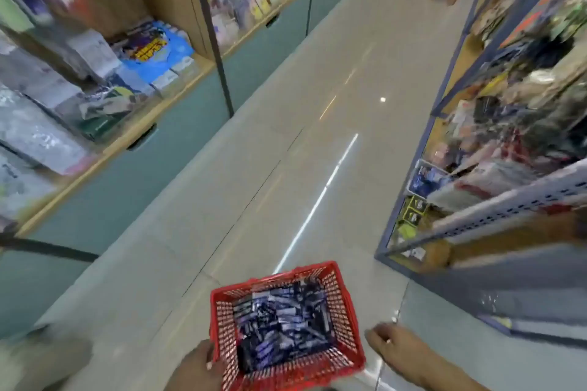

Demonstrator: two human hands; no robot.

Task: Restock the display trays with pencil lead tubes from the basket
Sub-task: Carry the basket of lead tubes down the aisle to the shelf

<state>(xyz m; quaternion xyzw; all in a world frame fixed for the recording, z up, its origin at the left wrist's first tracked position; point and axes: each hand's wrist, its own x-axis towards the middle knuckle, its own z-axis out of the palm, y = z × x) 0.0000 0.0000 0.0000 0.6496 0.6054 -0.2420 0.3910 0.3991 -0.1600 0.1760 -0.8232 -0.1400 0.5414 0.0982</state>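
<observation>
From the head camera, we're looking down an aisle, and the red basket [337,292] sits low at six o'clock. It is heaped with pencil lead tubes [282,320], dark blue and white and lying every which way. Our left hand [193,368] is up against the basket's left wall at seven o'clock. The thumb lies on the mesh, but we cannot tell whether the other fingers are hooked round it. Our right hand [390,346] hangs at five o'clock, just beside the basket and apart from it, with its fingers loosely bent together and holding nothing. We'd judge the tubes light, stiff and slick, likely to roll or slide off each other. A pinch across the middle of a single tube, or a small scoop of a few, looks the safest hold. The basket itself should be light and rigid, best gripped at the rim. For room, the tiled floor [254,184] runs open from six towards twelve o'clock. Wooden shelves [104,149] line nine to eleven o'clock, and the metal rack [476,222] crowds in at three, its blue base corner near the right hand. That corner is what to mind when reaching across. Everything is blurred, so we cannot make out which trays on the rack need filling.
</observation>
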